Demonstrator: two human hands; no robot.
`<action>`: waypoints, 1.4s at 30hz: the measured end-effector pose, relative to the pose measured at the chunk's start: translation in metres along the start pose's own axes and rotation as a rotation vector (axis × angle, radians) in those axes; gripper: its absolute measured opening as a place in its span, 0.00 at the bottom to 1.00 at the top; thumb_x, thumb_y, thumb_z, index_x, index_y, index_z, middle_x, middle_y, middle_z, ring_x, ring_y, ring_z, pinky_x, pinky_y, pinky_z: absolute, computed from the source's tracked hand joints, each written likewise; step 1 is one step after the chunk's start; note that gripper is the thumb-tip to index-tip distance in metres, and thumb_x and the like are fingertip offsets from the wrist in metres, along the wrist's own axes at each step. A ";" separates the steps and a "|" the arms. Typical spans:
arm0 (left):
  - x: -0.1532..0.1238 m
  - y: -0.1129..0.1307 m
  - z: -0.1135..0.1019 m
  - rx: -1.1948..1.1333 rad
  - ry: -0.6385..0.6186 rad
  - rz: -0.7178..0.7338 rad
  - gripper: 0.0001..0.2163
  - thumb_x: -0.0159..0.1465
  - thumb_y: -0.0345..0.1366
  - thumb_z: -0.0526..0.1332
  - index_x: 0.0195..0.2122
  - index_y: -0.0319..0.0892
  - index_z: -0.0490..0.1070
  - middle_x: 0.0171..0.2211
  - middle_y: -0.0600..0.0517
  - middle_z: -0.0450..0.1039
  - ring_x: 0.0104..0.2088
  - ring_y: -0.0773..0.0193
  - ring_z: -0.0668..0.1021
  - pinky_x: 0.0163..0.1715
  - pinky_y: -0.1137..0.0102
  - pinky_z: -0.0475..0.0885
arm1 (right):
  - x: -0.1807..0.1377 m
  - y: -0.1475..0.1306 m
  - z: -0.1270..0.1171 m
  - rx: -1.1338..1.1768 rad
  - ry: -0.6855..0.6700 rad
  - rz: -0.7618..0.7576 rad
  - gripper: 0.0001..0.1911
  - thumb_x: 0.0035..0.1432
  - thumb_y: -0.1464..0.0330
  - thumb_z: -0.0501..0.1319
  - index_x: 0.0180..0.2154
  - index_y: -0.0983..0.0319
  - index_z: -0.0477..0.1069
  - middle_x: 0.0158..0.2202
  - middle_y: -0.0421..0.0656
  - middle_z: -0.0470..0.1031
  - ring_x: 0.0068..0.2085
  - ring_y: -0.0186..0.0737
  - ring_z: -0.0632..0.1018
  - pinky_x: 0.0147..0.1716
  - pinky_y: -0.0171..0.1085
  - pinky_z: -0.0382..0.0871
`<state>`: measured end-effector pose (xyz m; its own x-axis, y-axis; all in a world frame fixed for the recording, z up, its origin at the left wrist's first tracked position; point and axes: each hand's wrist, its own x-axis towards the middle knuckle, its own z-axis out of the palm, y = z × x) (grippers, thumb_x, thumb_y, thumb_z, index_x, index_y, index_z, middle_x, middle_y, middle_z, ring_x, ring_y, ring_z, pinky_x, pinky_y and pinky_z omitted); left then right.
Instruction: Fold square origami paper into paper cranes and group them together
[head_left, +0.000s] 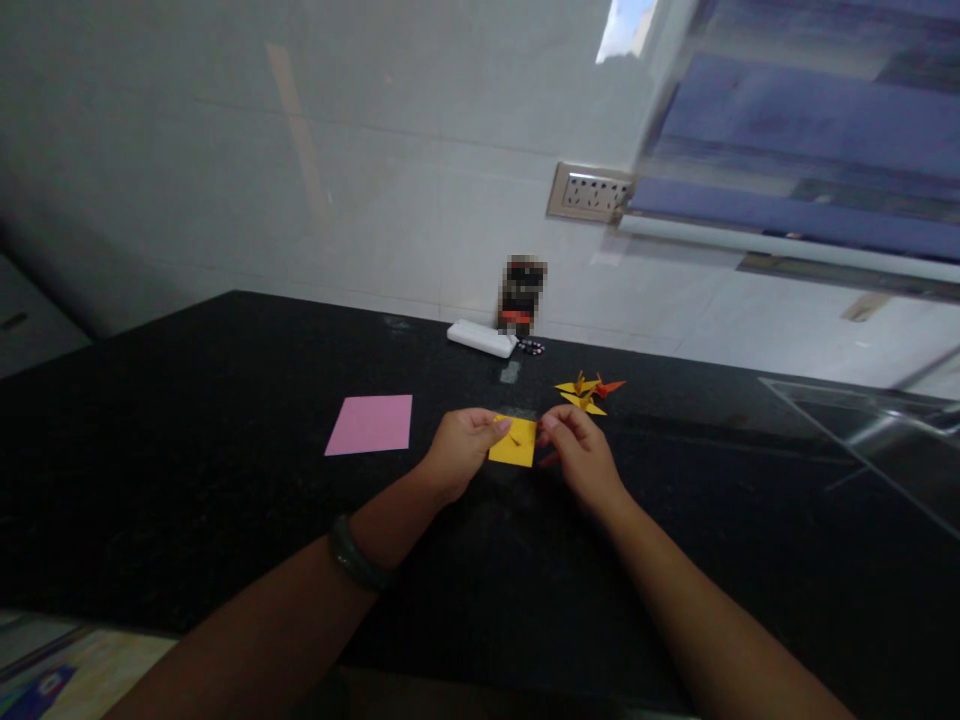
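Note:
Between my hands is a small yellow sheet of origami paper (513, 452), folded into a square with a dark mark or slit near its middle. My left hand (459, 452) pinches its left side, thumb on top and fingers behind. At the right edge, the curled thumb and fingers of my right hand (576, 450) close in at the upper corner; their exact contact is hard to make out. Just beyond that hand lie yellow paper cranes (583, 402) and an orange-red one (609, 388). A pink paper square (371, 424) rests flat to the left.
The dark countertop (187, 450) meets a tiled wall. Near the wall lies a white oblong device (481, 338) with a beaded strap (531, 347), beside a blurred-out upright object (521, 292). A wall socket (589, 192) is above; a sink edge (847, 450) is at right.

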<state>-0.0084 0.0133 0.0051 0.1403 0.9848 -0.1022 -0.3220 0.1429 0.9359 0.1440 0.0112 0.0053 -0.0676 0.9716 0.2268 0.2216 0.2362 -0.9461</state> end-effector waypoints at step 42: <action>0.003 0.002 -0.007 0.045 -0.070 -0.112 0.19 0.48 0.51 0.61 0.25 0.35 0.71 0.22 0.48 0.72 0.23 0.66 0.74 0.24 0.72 0.67 | -0.001 -0.001 -0.002 0.012 -0.274 0.138 0.13 0.45 0.64 0.59 0.18 0.62 0.58 0.16 0.34 0.60 0.17 0.27 0.61 0.15 0.29 0.54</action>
<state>-0.0149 0.0169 0.0041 0.2389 0.9533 -0.1846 -0.2580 0.2456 0.9344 0.1454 0.0099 0.0065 -0.2977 0.9543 0.0267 0.2351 0.1004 -0.9668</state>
